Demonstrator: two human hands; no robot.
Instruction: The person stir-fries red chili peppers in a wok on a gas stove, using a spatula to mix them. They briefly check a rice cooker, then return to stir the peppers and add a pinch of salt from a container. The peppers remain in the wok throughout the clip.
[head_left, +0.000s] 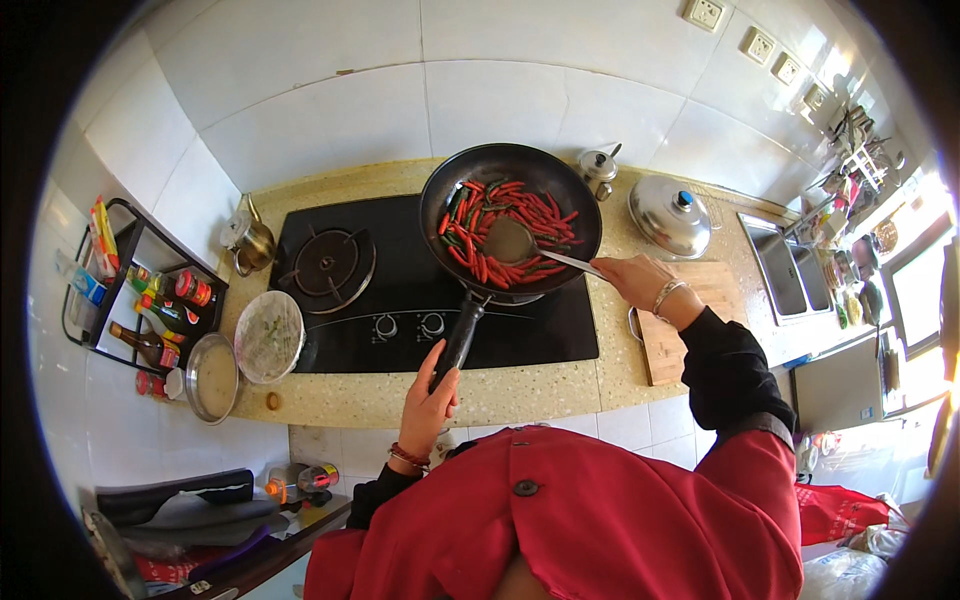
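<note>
My left hand (429, 409) grips the black handle (463, 337) of a dark wok (577, 195), which stands over the right burner of the black gas hob (360, 345). Inside the wok lie many red chili peppers (480, 259), with some green ones among them. My right hand (637, 281) is closed around the metal handle of a cooking ladle (510, 240). The ladle's round head rests among the peppers near the middle of the wok. The burner beneath the wok is mostly hidden.
Left of the hob are a kettle (250, 238), a covered bowl (270, 336), a metal bowl of pale liquid (212, 379) and a bottle rack (112, 300). A domed lid (670, 217), a lidded metal pot (598, 169), a wooden cutting board (709, 289) and a sink (784, 277) are to the right.
</note>
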